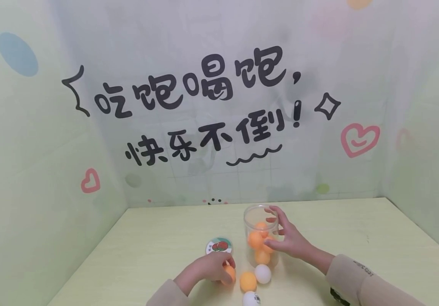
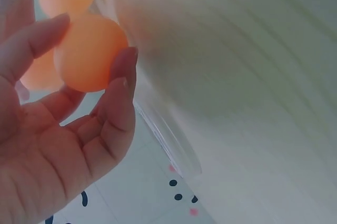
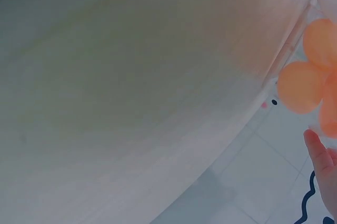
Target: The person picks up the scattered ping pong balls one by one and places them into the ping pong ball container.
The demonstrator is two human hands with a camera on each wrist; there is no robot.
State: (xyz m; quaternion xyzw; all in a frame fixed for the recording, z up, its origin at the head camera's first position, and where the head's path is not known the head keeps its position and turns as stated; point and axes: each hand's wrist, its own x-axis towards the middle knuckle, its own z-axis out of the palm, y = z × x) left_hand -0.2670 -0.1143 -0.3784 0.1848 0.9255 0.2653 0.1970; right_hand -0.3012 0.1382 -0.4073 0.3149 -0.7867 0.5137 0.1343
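Note:
My left hand (image 1: 211, 267) pinches an orange ping-pong ball (image 1: 228, 275) close over the table, left of the jar. In the left wrist view, thumb and fingers curl round that ball (image 2: 89, 53). With thumb and fingers spread about its right side, my right hand (image 1: 293, 242) grips an upright clear plastic jar (image 1: 250, 225). Several orange balls (image 1: 256, 240) are piled inside, and the jar's top is uncovered. The right wrist view catches orange balls (image 3: 300, 87) and part of the right hand (image 3: 322, 163) at its edge.
In front of the jar lie a white ball (image 1: 263, 273), an orange ball (image 1: 247, 281) and a white ball with a dark print (image 1: 251, 299). A round lid with a fruit picture (image 1: 219, 245) lies behind the left hand. A printed backdrop (image 1: 188, 178) rises behind the table (image 1: 158, 238).

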